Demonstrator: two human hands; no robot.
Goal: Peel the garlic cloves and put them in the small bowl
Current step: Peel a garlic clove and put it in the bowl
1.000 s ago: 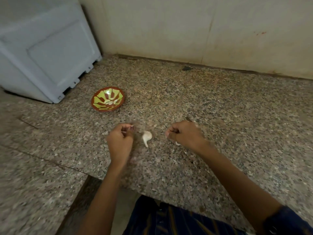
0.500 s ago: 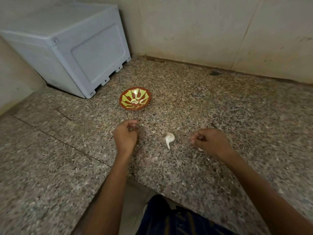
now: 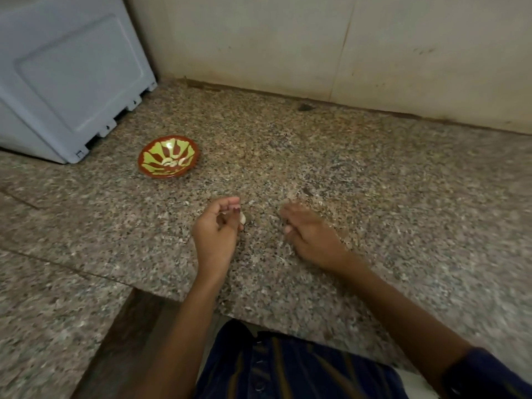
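Wide speckled granite worktop (image 3: 359, 174), and up beyond the left fingers sits the small bowl (image 3: 168, 157), pale peeled cloves already in it. Left hand (image 3: 216, 228) curls in, fingertips (image 3: 233, 201) bunched, a garlic clove (image 3: 242, 218) peeking just off those fingertips; pinched or merely touched, I cannot tell. Right hand (image 3: 309, 230) is blurred, fingers loosely curled, and I cannot tell whether they hold anything. That clove looks light, firm, papery-skinned and likely slippery: best pinched by its ends

No readable text, label or number anywhere — nothing legible.
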